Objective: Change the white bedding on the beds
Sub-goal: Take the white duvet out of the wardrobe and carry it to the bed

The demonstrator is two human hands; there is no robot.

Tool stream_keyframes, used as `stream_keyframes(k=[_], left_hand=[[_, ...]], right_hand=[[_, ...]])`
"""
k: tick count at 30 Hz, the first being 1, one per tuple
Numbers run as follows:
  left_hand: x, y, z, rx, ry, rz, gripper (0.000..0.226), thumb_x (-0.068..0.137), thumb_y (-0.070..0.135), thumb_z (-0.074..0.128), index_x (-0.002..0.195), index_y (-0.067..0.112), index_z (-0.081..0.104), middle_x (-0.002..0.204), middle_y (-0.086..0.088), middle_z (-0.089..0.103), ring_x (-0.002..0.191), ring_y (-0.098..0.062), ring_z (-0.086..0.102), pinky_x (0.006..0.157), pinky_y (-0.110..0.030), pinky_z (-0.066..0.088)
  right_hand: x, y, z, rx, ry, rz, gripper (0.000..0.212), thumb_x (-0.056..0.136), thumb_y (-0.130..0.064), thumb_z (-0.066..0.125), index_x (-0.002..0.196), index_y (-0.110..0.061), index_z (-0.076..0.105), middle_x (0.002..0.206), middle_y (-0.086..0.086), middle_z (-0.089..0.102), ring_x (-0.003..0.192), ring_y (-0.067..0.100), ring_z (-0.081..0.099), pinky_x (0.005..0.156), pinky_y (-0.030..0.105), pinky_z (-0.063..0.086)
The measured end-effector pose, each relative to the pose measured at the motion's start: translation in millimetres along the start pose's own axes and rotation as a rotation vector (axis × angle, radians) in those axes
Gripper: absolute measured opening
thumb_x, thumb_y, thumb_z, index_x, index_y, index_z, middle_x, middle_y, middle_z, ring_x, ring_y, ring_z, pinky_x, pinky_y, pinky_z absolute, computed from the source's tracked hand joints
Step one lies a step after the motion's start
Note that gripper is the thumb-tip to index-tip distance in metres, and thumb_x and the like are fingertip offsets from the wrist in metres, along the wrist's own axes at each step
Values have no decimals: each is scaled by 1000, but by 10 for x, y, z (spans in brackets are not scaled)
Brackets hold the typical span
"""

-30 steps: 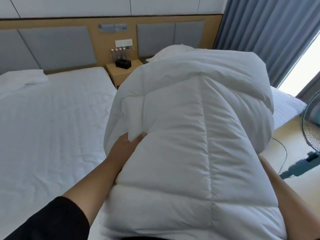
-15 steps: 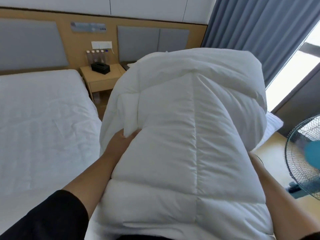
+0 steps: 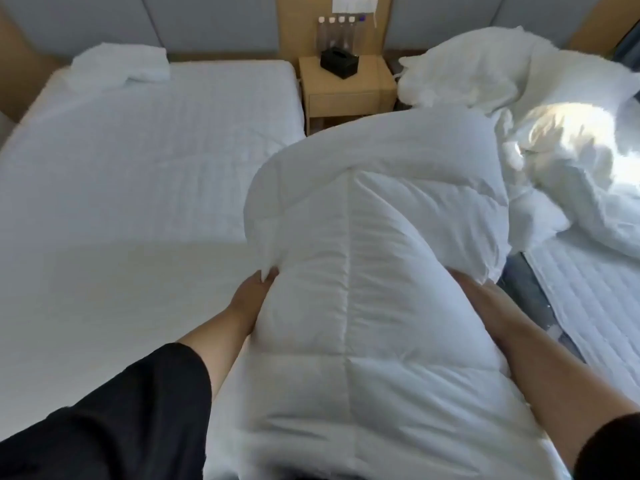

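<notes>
A thick, folded white quilted duvet [image 3: 374, 271] fills the middle of the view, held up between both hands over the gap between two beds. My left hand [image 3: 254, 294] grips its left side, thumb at a fold edge, fingers hidden beneath. My right hand [image 3: 476, 296] holds the right side, its fingers tucked under the duvet and out of sight. The left bed [image 3: 131, 174] has a flat white sheet and a folded white linen [image 3: 121, 64] at its head. The right bed [image 3: 588, 299] carries crumpled white bedding [image 3: 568, 157] and a pillow [image 3: 471, 64].
A wooden nightstand [image 3: 346, 95] stands between the bed heads, with a black tissue box [image 3: 338, 63] and several bottles [image 3: 341, 29] on it. A narrow strip of dark floor [image 3: 519, 282] runs between the beds. Grey padded headboards line the wall.
The view has swung left and down: curtain, window and fan are gone, and both beds show. The duvet sits lower between my hands, which keep their hold on its sides.
</notes>
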State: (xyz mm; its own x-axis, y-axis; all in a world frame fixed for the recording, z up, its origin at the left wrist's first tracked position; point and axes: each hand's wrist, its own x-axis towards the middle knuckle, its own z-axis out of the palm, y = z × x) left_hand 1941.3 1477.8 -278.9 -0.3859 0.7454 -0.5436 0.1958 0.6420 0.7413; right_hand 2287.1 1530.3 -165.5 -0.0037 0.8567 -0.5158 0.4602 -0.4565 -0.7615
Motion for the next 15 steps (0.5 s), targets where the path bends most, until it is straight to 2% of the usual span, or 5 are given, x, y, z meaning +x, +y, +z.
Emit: stream_keyframes(k=[3,7,10,13,15], left_hand=[[244,-725,-513,87,64,-167,65,105,54,30,145,7,48,149,-14,48,136,-31,45,114,-40,35],[501,-1461,-1132,17,42,-241,61,105,51,32,140,6,54,147,-12,51,134,-30,48,114,-41,36],[562,-1740,-1504,-15,-25,-148,52,104,52,34,138,21,57,141,10,51,135,-20,47,116,-37,33],[407,-1633,-1800,-9,-34,-35,43,100,57,38,112,23,61,114,10,62,110,-17,59,91,-33,46],[311,-1492,-1913,-16,6,69,44,96,57,48,122,23,57,119,8,60,111,-17,59,88,-33,47]], right_hand=[[301,-8,816,4,-98,11,46,89,-40,72,130,-32,54,105,-16,63,90,1,57,74,23,45],[541,-26,2026,-28,-186,27,77,67,-57,84,133,-39,48,120,-13,65,109,16,63,99,40,50],[560,-159,2712,-192,-105,-32,95,54,-72,83,134,-35,49,128,-11,63,118,20,59,105,45,47],[481,-292,3094,-385,-15,-4,113,49,-82,75,143,-26,46,139,2,56,127,30,51,108,50,42],[368,-456,3216,-439,-27,24,116,48,-86,72,143,-25,44,141,5,52,128,32,49,108,50,42]])
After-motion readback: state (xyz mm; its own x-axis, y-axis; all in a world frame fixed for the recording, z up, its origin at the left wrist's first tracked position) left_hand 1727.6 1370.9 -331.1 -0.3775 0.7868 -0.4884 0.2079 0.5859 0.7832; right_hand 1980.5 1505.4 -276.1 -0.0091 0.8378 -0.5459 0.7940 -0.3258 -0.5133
